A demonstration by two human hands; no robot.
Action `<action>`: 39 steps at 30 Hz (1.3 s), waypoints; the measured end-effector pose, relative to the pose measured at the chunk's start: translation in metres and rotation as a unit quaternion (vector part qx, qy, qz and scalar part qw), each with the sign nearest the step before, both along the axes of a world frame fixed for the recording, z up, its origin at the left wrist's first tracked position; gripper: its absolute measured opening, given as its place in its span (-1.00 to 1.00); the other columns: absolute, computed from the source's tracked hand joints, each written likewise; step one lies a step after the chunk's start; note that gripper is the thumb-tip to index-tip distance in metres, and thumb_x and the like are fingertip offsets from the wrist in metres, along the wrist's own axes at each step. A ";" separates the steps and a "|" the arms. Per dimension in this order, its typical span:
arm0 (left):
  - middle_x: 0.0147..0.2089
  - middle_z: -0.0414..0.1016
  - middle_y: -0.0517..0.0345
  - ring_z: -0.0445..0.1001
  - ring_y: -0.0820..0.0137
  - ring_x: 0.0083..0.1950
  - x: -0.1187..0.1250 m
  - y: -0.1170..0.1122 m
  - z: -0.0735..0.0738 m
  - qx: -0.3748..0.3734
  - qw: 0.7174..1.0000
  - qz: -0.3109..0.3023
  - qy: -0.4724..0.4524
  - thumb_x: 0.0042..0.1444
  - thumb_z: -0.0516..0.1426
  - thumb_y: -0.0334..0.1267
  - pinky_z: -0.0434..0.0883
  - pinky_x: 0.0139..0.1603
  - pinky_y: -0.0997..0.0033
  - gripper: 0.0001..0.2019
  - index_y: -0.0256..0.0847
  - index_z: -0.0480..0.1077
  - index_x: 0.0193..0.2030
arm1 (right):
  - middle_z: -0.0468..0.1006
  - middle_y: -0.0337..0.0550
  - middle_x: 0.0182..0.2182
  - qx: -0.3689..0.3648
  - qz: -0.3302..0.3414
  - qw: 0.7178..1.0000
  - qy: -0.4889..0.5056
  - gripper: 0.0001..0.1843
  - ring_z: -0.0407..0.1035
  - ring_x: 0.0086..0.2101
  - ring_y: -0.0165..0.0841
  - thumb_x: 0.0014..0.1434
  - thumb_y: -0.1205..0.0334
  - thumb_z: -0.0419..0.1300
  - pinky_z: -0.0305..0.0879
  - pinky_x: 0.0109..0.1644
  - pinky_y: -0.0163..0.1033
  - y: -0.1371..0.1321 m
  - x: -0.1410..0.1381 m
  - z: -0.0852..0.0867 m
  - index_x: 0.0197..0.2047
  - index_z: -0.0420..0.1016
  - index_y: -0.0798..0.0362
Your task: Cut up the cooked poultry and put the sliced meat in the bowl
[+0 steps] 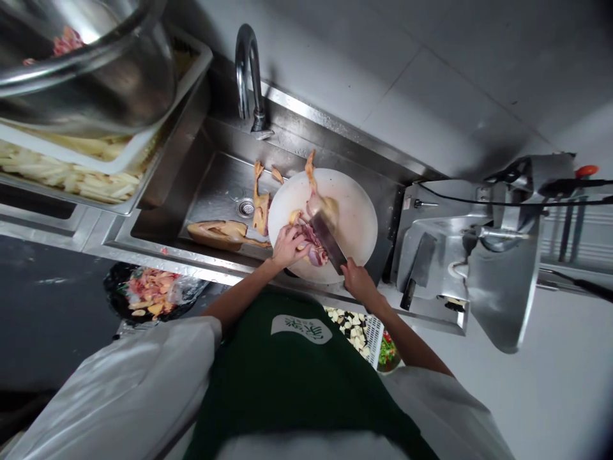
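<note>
A round white cutting board [357, 214] rests over the right part of a steel sink [215, 191]. On it lies a raw chicken [316, 211], split open, one leg pointing toward the faucet. My left hand [287, 246] is closed on the chicken's near side and presses it onto the board. My right hand [358, 281] grips the handle of a cleaver [327, 237], whose blade lies across the meat. Another raw chicken [220, 233] lies in the sink basin to the left, with more chicken parts [261, 204] by the drain.
A faucet [249, 76] rises behind the sink. A meat slicer [488, 255] stands at the right. Trays of pale cut strips [71, 179] and a big steel bowl [96, 70] sit upper left. A bag of scraps [151, 294] and baskets of cut vegetables [357, 329] lie below.
</note>
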State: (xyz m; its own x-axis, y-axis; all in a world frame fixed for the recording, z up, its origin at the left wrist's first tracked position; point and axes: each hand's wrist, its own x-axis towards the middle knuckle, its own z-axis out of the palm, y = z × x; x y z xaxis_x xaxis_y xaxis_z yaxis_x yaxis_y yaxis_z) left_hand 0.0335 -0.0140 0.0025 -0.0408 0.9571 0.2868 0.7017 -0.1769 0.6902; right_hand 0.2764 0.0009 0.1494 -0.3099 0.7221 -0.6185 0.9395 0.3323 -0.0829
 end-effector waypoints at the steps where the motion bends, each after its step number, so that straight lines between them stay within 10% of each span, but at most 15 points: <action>1: 0.01 0.43 -0.08 0.26 0.05 0.14 0.001 0.001 0.000 -0.003 1.000 -0.003 -0.001 0.21 0.22 -0.07 0.34 0.19 -0.07 -0.81 -0.13 0.53 -0.23 | 0.64 0.06 -0.27 -0.010 -0.004 1.000 -0.008 -0.71 0.56 -0.24 -0.20 0.51 0.19 -0.12 0.17 -0.24 -0.26 -0.002 0.001 -0.001 0.07 0.32 0.16; 8: -0.03 0.42 -0.05 0.29 0.09 0.07 -0.002 0.003 -0.002 0.011 0.999 -0.027 0.027 0.23 0.20 -0.11 0.39 0.14 -0.03 -0.82 -0.13 0.53 -0.29 | 0.64 0.13 -0.10 0.035 -0.016 0.998 0.053 -0.66 0.55 -0.11 -0.20 0.51 0.20 -0.14 0.24 -0.14 -0.26 0.042 -0.066 -0.026 0.14 0.33 0.16; 17: -0.02 0.42 -0.07 0.30 0.10 0.07 -0.005 -0.003 -0.010 -0.005 1.000 -0.002 0.021 0.24 0.19 -0.12 0.38 0.14 0.01 -0.84 -0.13 0.52 -0.25 | 0.65 0.06 -0.29 -0.020 -0.020 1.000 0.008 -0.73 0.57 -0.24 -0.20 0.50 0.21 -0.09 0.19 -0.24 -0.27 -0.003 -0.005 -0.002 0.06 0.34 0.15; 24: -0.01 0.42 -0.09 0.30 0.08 0.11 -0.010 -0.007 -0.007 -0.003 1.000 0.000 0.011 0.26 0.16 -0.11 0.39 0.14 -0.02 -0.82 -0.13 0.50 -0.28 | 0.63 0.13 -0.05 0.024 -0.029 0.995 0.093 -0.68 0.54 -0.08 -0.19 0.51 0.18 -0.10 0.24 -0.10 -0.27 0.041 -0.060 -0.035 0.14 0.33 0.14; 39: -0.02 0.44 -0.08 0.34 0.11 0.10 -0.005 -0.022 -0.012 0.021 0.998 0.052 0.013 0.27 0.15 -0.09 0.41 0.16 0.01 -0.80 -0.13 0.52 -0.13 | 0.64 0.16 -0.22 0.026 -0.029 0.999 0.005 -0.66 0.57 -0.19 -0.13 0.51 0.21 -0.18 0.27 -0.17 -0.22 0.005 -0.039 0.005 0.11 0.32 0.17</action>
State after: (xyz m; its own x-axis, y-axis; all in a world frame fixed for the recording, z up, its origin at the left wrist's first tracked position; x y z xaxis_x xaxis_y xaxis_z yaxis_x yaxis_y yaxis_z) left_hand 0.0281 -0.0361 -0.0098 -0.1311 0.9353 0.3286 0.7355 -0.1305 0.6648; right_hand 0.2371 0.0063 0.1546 -0.2725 0.7699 -0.5770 0.9567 0.2806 -0.0775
